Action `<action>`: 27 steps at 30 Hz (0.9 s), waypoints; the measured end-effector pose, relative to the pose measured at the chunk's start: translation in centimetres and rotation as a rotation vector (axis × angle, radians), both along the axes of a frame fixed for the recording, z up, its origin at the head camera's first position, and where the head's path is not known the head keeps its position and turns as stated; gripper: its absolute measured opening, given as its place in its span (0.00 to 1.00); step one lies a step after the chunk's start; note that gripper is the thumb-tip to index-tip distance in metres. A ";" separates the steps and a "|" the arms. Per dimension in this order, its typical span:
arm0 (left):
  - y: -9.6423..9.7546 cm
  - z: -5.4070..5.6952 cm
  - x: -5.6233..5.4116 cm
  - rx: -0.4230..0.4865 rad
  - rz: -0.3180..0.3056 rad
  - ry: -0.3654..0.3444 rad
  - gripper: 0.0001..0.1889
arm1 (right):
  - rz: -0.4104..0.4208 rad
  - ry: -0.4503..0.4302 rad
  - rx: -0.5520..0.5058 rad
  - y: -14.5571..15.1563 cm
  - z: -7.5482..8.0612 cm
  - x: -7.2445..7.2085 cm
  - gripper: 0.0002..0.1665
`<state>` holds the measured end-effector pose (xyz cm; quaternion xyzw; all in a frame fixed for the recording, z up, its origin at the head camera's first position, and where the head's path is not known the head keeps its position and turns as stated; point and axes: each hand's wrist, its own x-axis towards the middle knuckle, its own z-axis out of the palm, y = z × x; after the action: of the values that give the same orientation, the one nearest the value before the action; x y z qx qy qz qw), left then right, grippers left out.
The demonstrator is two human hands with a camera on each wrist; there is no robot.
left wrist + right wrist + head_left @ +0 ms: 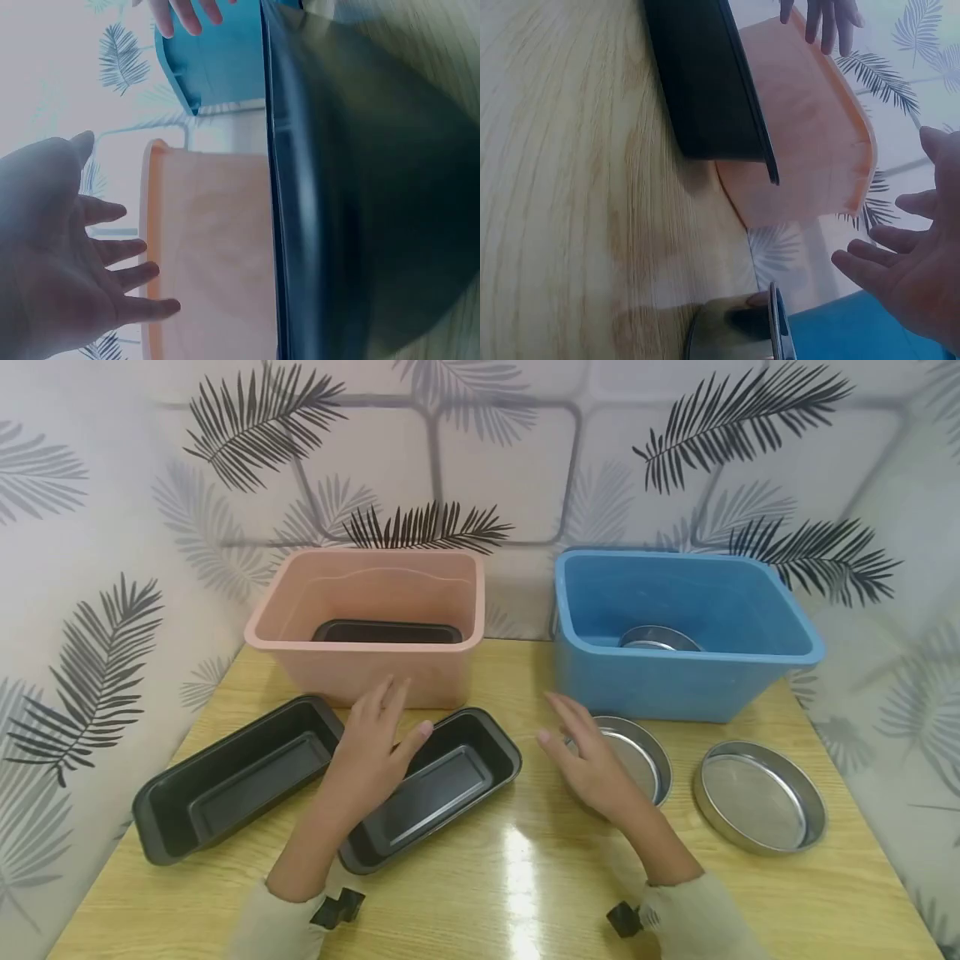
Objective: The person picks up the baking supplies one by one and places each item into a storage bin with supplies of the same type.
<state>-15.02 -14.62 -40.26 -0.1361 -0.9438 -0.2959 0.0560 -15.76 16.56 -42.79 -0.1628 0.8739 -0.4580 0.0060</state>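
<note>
My left hand (pixel 372 750) hovers with spread fingers above two black loaf pans, between the left pan (pixel 251 777) and the right pan (pixel 442 789). In the left wrist view that hand (pixel 64 255) holds nothing, and a dark pan side (pixel 405 180) fills the right. My right hand (pixel 592 760) is over the nearer round metal cake tin (pixel 645 760), covering its left part. Its fingers are extended and empty in the right wrist view, where the hand (pixel 911 240) is above the tin (pixel 731 330). A second round tin (pixel 761 797) lies farther right.
A pink bin (pixel 367 672) stands at the back left with a dark pan (pixel 386 632) inside. At the back right is a blue bin (pixel 675 681) holding a round tin (pixel 658 637). Both stand on the wooden table (pixel 555 893), against a leaf-patterned wall covering (pixel 502 468).
</note>
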 end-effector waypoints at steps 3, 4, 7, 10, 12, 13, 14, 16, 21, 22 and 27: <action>-0.9 0.4 -0.1 0.058 0.008 -0.020 0.39 | 0.015 -0.033 -0.067 -0.3 0.0 -0.3 0.36; -1.3 0.5 -0.2 0.073 0.009 -0.023 0.39 | 0.021 -0.047 -0.089 -0.4 0.0 -0.4 0.36; -2.5 0.7 -0.5 0.121 0.014 -0.018 0.37 | 0.034 -0.085 -0.141 -0.7 -0.2 -0.7 0.35; -3.9 1.0 -0.7 0.171 0.019 0.016 0.35 | 0.043 -0.119 -0.170 -0.9 -0.3 -1.1 0.33; -4.9 1.3 -0.9 0.206 0.020 0.043 0.33 | 0.044 -0.142 -0.187 -1.1 -0.5 -1.3 0.33; -5.4 1.4 -1.0 0.225 0.022 0.055 0.32 | 0.046 -0.160 -0.204 -1.2 -0.6 -1.5 0.33; -5.9 1.6 -1.1 0.248 0.025 0.062 0.31 | 0.050 -0.175 -0.222 -1.4 -0.7 -1.7 0.33; -6.9 1.9 -1.4 0.313 0.031 0.062 0.30 | 0.061 -0.207 -0.272 -1.7 -1.0 -2.1 0.34; -9.5 2.5 -2.3 0.463 0.095 0.035 0.28 | 0.094 -0.274 -0.377 -2.7 -1.7 -3.1 0.35; -10.0 2.6 -2.5 0.469 0.118 0.034 0.28 | 0.097 -0.286 -0.379 -2.9 -1.8 -3.2 0.34; -12.1 3.0 -3.5 0.445 0.215 0.060 0.28 | 0.099 -0.315 -0.311 -3.5 -2.1 -3.8 0.32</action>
<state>-18.47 -26.76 -37.30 -0.0278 -0.8625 -0.4845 0.1436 -19.58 13.05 -44.93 -0.1309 0.7719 -0.6063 0.1395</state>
